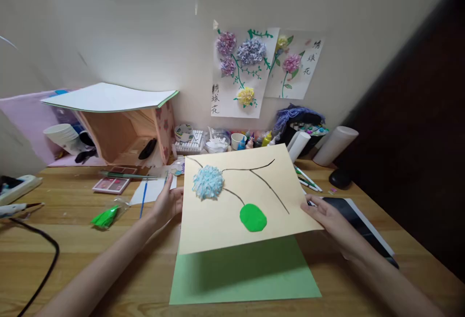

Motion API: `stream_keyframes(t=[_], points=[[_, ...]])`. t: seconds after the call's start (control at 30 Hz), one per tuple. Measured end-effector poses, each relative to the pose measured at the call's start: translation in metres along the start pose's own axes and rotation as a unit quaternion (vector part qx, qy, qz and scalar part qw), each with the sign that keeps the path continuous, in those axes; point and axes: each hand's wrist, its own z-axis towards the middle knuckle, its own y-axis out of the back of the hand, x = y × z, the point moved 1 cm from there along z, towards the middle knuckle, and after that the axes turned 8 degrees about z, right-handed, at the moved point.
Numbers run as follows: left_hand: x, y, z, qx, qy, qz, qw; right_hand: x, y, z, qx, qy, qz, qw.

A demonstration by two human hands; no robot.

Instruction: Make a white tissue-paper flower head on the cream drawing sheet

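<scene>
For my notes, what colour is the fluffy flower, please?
The fluffy flower is light blue; head view.

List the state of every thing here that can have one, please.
cream sheet: lifted, tilted, held at both side edges.
left hand: gripping the cream sheet's left edge.
right hand: gripping its right edge.
green sheet: flat on the table.
blue pompom: stuck on the cream sheet.
</scene>
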Motion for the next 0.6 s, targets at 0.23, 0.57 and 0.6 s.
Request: stream_keyframes(t=[0.23,0.57,0.6], points=[[0.029,0.001,-0.007,-0.028,0.104,0.096,0.990,-0.049,0.009,-0.039,0.032,-0.084,-0.014,0.996],[0.035,0.001,0.010,-0.070,0.001,0.208,0.976,-0.057,0.006,-0.016,0.052,-0.082,-0.107,0.990],[0.035,0.003,0.015,-0.077,-0.008,0.208,0.975,-0.057,0.007,-0.009,0.058,-0.080,-0.110,0.989]])
